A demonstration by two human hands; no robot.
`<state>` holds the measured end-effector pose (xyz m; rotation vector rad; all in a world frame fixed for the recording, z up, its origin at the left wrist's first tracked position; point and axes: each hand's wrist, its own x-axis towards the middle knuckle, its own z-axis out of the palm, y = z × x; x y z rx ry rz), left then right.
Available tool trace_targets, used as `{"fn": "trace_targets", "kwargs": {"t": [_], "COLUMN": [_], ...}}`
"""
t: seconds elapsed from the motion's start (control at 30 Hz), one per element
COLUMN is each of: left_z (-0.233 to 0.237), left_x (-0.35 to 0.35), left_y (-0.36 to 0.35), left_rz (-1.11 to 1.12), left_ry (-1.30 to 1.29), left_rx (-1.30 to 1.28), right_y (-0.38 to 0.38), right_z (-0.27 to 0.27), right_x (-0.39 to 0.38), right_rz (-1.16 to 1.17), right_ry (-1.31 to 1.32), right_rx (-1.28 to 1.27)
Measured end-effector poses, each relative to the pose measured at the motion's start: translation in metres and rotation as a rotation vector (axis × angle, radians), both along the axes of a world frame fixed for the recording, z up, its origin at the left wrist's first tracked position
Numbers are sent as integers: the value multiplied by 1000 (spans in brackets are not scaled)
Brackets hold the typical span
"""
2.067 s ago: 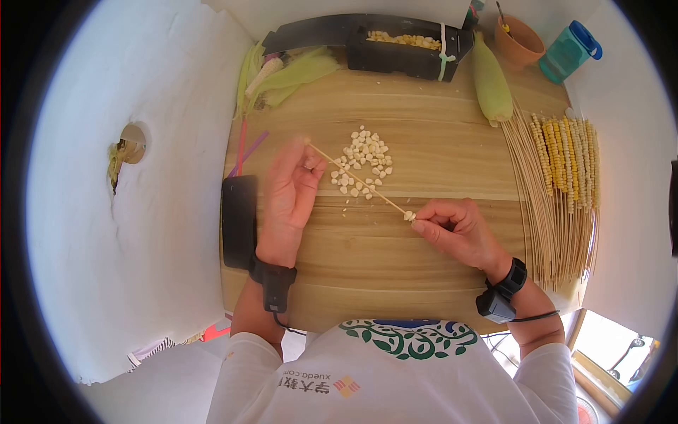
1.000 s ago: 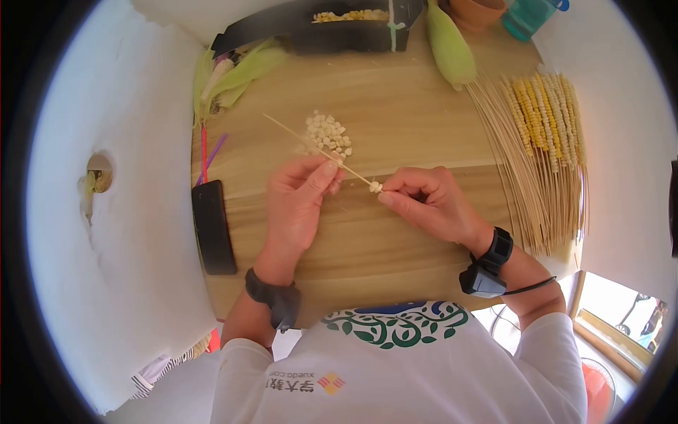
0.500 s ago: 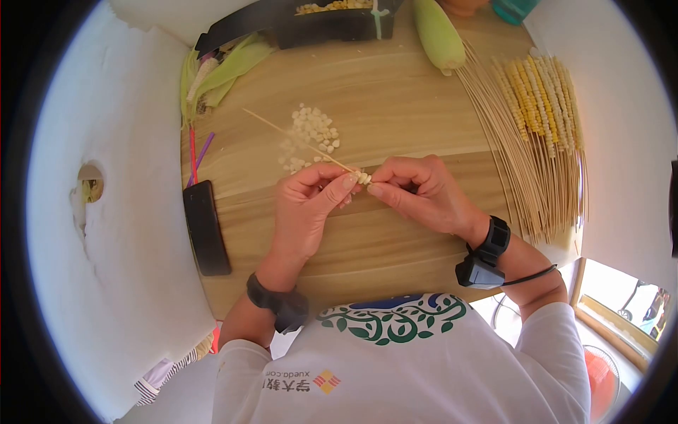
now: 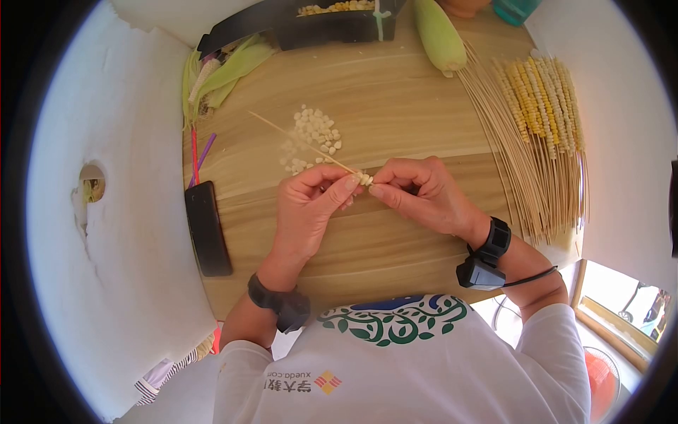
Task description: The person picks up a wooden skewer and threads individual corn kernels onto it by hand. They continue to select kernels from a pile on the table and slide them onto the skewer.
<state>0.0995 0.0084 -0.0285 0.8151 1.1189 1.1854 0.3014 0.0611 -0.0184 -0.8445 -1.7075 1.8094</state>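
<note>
My left hand point(image 4: 308, 208) is closed in a pinch on a thin wooden skewer point(image 4: 296, 139), whose long bare end slants up to the left. A few pale corn kernels point(image 4: 363, 178) are threaded at its near end, by the fingertips. My right hand point(image 4: 429, 196) meets this end from the right, thumb and forefinger pinched at the outermost kernel, which they partly cover. Just beyond the left hand lies a loose pile of pale corn kernels point(image 4: 314, 128) on the wooden table point(image 4: 395, 106).
To the right lie bare skewers point(image 4: 505, 155) and several skewers of threaded corn point(image 4: 540, 99). A husked ear of corn point(image 4: 439, 35) and a black container point(image 4: 332, 28) holding kernels are at the back. Corn husks point(image 4: 226, 74) and a phone point(image 4: 207, 230) lie along the left edge.
Both hands keep almost the same pose at the kernels. The skewer's far end has shifted very slightly to the right and down.
</note>
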Motion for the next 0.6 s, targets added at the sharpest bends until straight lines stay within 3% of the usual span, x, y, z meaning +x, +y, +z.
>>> {"fn": "trace_targets", "kwargs": {"t": [0.3, 0.4, 0.47, 0.6], "left_z": [5, 10, 10, 10], "left_x": [-4, -17, -29, -42], "left_y": [1, 4, 9, 14], "left_rz": [2, 100, 293, 310], "left_ry": [115, 317, 409, 514], "left_rx": [57, 102, 150, 218], "right_y": [0, 0, 0, 1], "right_z": [-2, -3, -4, -4], "right_x": [0, -2, -2, -2], "right_rz": [-23, -120, -125, -132], "right_ry": [11, -3, 7, -8], "right_rx": [-31, -30, -47, -43]}}
